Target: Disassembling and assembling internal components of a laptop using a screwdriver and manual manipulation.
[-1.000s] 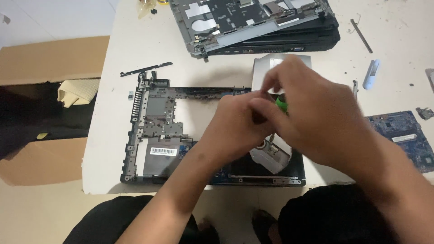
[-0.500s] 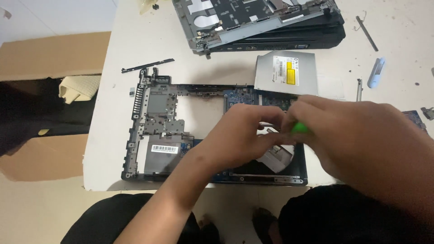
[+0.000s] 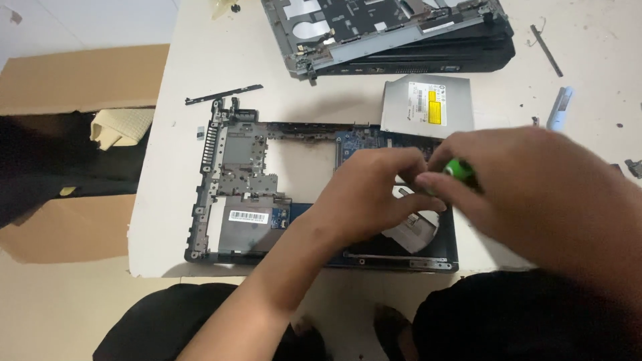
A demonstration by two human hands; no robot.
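Mostly metal chassis [image 3: 247, 174], hands (green-handled tool [image 3: 459, 170])

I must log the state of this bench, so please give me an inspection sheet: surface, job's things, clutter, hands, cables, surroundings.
Surface: white table, small dark specks at its right end.
Job's things: open laptop base lies flat, circuit board showing; green-handled tool over its right part.
Clutter: silver optical drive beside the base; stacked laptop parts at the far edge; thin black strip; small pale blue part at right.
Hands: left hand rests on the base; right hand has its grip shut on the tool.
Cables: nothing seen.
Surroundings: cardboard box at left, with a pale cloth in it; person's dark-clothed legs below the table.
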